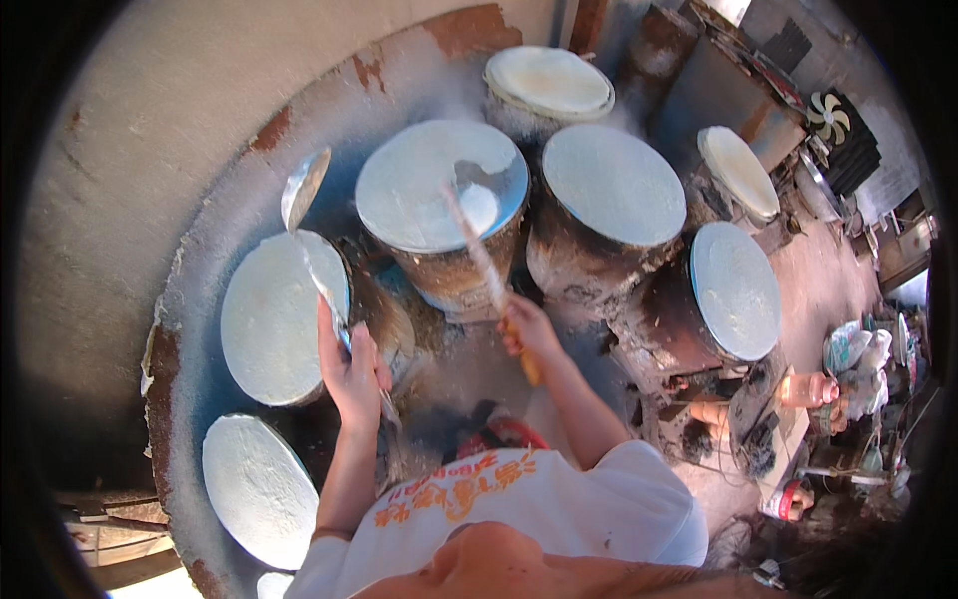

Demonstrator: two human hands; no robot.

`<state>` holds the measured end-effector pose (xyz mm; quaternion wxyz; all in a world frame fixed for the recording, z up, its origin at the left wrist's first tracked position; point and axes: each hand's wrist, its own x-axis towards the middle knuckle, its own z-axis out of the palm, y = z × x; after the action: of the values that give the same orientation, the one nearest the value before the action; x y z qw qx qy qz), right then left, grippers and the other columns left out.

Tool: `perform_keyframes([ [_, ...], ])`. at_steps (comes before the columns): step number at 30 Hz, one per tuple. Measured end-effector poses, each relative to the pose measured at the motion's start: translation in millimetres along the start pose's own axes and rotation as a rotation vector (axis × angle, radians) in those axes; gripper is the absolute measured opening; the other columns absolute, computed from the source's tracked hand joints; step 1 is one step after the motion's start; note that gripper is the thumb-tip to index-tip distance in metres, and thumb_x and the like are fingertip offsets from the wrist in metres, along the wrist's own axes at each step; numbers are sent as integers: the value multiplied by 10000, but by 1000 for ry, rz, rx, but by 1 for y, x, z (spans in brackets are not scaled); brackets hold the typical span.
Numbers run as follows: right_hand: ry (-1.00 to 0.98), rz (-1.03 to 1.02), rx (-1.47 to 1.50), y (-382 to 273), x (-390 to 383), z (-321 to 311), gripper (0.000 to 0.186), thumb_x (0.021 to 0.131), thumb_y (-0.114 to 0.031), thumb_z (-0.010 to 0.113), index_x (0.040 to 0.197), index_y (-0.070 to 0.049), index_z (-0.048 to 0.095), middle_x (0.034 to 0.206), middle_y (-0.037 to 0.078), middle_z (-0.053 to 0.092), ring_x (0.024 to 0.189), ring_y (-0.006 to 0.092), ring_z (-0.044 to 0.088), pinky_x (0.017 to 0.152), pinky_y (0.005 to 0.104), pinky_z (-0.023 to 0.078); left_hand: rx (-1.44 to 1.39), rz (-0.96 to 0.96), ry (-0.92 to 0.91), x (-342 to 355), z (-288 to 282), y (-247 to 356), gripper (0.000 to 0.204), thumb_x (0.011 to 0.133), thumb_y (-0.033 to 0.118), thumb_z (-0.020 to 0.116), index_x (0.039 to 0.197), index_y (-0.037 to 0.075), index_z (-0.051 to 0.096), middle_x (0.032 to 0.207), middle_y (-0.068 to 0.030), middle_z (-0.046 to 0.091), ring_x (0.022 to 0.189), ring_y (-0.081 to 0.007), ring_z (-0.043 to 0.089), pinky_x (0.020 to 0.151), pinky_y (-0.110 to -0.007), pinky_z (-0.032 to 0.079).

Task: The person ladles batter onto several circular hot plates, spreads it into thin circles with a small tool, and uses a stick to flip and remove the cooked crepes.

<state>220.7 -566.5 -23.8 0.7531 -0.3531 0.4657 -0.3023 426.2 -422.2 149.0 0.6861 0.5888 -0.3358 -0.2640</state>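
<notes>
My left hand (355,374) is closed around the handle of a metal ladle (304,190). The ladle's bowl points up and away, above the left round pan (269,329) coated in white. In my right hand (531,334) is a long-handled tool (479,245) with an orange-brown grip. Its whitish shaft reaches over the middle white-coated pan (409,190); I cannot make out the shape of its working end. Beside the shaft lies a round bright white patch (479,208), and a grey patch (489,170) breaks the coating near the pan's far right.
More white-coated pans stand on sooty drums around me: one at centre right (614,185), others (736,290) farther right, behind and lower left. A curved wall ledge (230,185) runs behind. Steam drifts at the back. A fan (828,118), plastic bags (858,354) and clutter lie right.
</notes>
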Motion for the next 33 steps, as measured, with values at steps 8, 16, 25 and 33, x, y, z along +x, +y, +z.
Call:
perform_keyframes([
  [8, -11, -26, -1, -125, 79, -67, 346, 973, -234, 476, 1302, -129, 494, 733, 29, 538, 453, 82, 439, 373, 227, 349, -45, -69, -105, 34, 76, -7, 569, 958, 37, 443, 1475, 95, 211, 542, 28, 394, 372, -40, 331, 337, -214, 292],
  [16, -225, -46, -529, -128, 40, -55, 306, 960, -169, 450, 1238, -120, 569, 627, 18, 546, 428, 67, 436, 386, 236, 353, -50, -100, -130, 62, 125, -26, 576, 949, 32, 450, 1470, 83, 210, 531, 15, 406, 364, -47, 342, 338, -212, 296],
  [25, 375, -622, -975, -160, 209, -95, 314, 947, -216, 435, 1209, -133, 587, 844, 210, 610, 804, 343, 612, 704, 449, 491, 45, -165, -212, 84, 194, -36, 533, 968, 44, 429, 1461, 68, 230, 557, 13, 423, 359, -46, 340, 344, -211, 306],
  [33, 450, -471, -1148, -175, 124, -81, 370, 874, -97, 490, 1234, -169, 532, 963, 181, 475, 720, 369, 605, 615, 463, 503, 149, -221, -255, 117, 190, -47, 562, 952, 53, 467, 1466, 102, 246, 558, 15, 419, 368, -54, 353, 341, -216, 311],
])
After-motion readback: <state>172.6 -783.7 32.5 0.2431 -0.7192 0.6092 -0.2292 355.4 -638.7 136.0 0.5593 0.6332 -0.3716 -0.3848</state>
